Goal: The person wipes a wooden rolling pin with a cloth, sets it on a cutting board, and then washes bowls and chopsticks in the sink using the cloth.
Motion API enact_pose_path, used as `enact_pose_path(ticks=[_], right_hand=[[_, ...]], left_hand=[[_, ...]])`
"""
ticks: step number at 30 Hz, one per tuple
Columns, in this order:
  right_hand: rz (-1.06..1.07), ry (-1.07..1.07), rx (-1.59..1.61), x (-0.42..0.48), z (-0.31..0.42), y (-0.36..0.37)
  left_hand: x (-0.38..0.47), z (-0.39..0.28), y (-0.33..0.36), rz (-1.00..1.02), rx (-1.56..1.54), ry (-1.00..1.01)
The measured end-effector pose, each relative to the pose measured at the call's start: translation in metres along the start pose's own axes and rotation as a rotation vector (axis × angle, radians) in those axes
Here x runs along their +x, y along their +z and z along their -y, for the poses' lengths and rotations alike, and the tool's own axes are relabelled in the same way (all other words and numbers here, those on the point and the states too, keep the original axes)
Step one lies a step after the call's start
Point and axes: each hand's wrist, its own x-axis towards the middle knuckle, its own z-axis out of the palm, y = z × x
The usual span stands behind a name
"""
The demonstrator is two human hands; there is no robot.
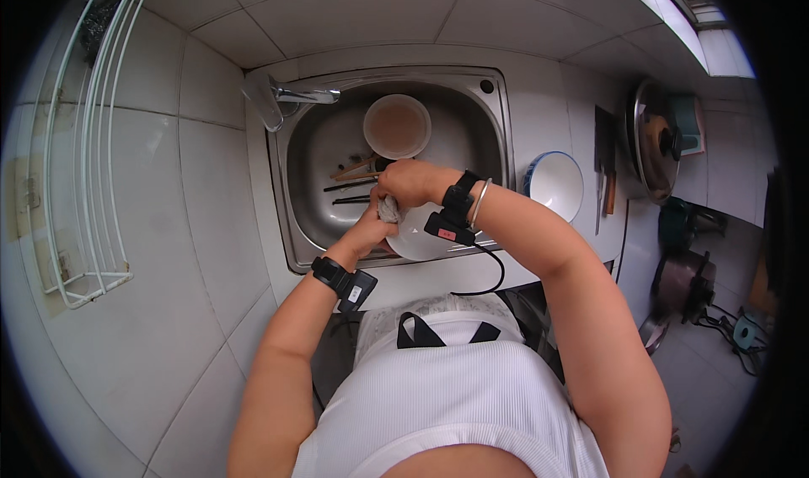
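Over the near half of a stainless steel sink point(295, 225), my left hand point(365, 230) and my right hand point(407, 184) meet at a crumpled greyish cloth point(388, 210). A white bowl point(422, 243) lies just below them, its left edge by my left fingers; my right wrist partly covers it. My left hand grips the cloth. The underside of my right hand is hidden, so its hold is unclear. Chopsticks point(355, 185) and dark scraps lie on the sink bottom to the left. Beyond my hands stands a round tub point(397, 126) with cloudy, brownish liquid.
A faucet point(308, 94) reaches over the sink's back left. On the right counter are a blue-rimmed white bowl point(556, 186), a cleaver point(604, 138), a wooden-handled knife point(610, 192) and a glass-lidded pan point(655, 140). A white wire rack point(95, 282) hangs at left.
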Motion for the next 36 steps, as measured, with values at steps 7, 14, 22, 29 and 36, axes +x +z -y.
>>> enact_pose_path(ticks=[7,14,22,29,36], right_hand=[[-0.646,0.548,1.236,-0.021,-0.051,0.077],[-0.415,0.971,1.779,-0.001,-0.02,0.119],[-0.958,0.824,0.956,0.008,0.004,0.091],[-0.529,0.085,0.803,-0.001,-0.003,0.091],[-0.511,0.38,0.112,-0.042,-0.008,0.069]], left_hand=[[0.002,0.011,0.0,-0.115,-0.285,0.154],[0.032,0.031,-0.006,-0.553,0.336,0.742],[0.021,0.018,0.012,-0.488,0.12,0.551],[0.005,0.007,0.013,-0.323,-0.214,0.358],[-0.002,-0.002,0.012,-0.546,-0.337,0.3]])
